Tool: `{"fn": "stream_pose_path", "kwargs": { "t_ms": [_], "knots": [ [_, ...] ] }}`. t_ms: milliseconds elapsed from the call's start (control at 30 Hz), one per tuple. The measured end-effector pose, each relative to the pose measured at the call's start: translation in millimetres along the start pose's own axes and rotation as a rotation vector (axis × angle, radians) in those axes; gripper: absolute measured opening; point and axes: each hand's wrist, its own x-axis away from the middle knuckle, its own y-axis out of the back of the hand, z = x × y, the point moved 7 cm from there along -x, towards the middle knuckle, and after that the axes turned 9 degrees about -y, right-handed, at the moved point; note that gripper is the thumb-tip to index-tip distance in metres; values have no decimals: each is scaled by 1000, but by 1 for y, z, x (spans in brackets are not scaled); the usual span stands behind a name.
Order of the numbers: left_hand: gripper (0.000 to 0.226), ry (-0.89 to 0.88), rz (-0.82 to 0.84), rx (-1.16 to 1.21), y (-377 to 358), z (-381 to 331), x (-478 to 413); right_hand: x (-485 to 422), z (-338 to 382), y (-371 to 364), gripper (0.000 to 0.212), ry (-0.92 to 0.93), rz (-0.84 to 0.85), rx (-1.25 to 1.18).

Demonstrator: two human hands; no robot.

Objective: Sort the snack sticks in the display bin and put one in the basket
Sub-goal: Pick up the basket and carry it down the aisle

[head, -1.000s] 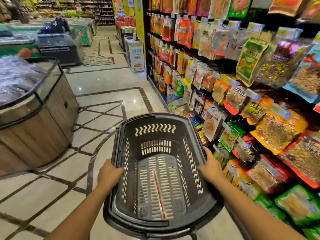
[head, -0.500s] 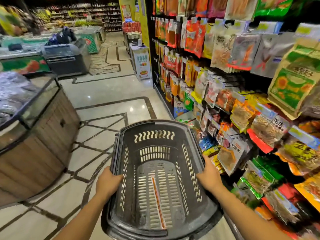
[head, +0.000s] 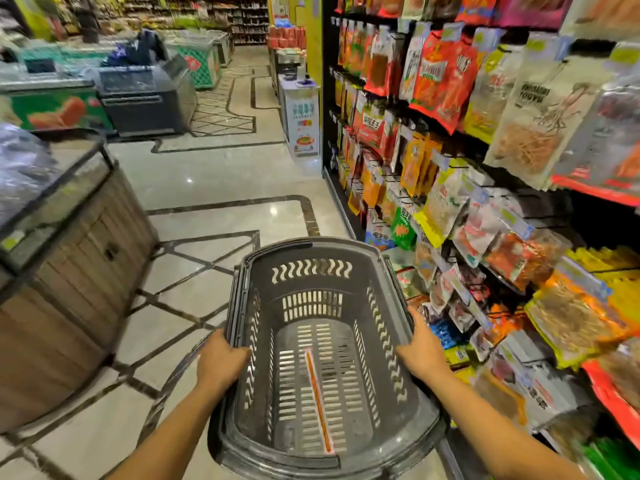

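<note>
A dark grey plastic shopping basket (head: pixel 313 249) is held out in front of me over the floor. My left hand (head: pixel 221 362) grips its left rim and my right hand (head: pixel 420 351) grips its right rim. One thin orange snack stick (head: pixel 317 400) in a clear wrapper lies lengthwise on the basket's slotted bottom. Nothing else is in the basket.
Shelves of hanging snack bags (head: pixel 485 168) run along the right side, close to the basket. A round wooden display bin (head: pixel 69 265) with a glass rim stands at the left. The tiled aisle (head: pixel 221 174) runs ahead past a white stand (head: pixel 303 116) and chest freezers (head: pixel 145 98).
The view has advanced along the aisle, with the shelves sliding past on the right. Both hands keep the same hold on the basket rims, and the stick stays put.
</note>
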Motion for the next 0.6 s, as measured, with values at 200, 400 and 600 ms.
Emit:
{"fn": "stream_pose_path", "kwargs": {
  "t_ms": [200, 400, 600],
  "knots": [
    [49, 21, 45, 34, -20, -32, -124, -103, 64, 0, 85, -16, 11, 11],
    [38, 13, 23, -18, -41, -61, -235, -199, 107, 4, 88, -45, -10, -6],
    [42, 63, 20, -81, -73, -84, -346, -317, 141, 0, 92, -21, 4, -50]
  ]
}}
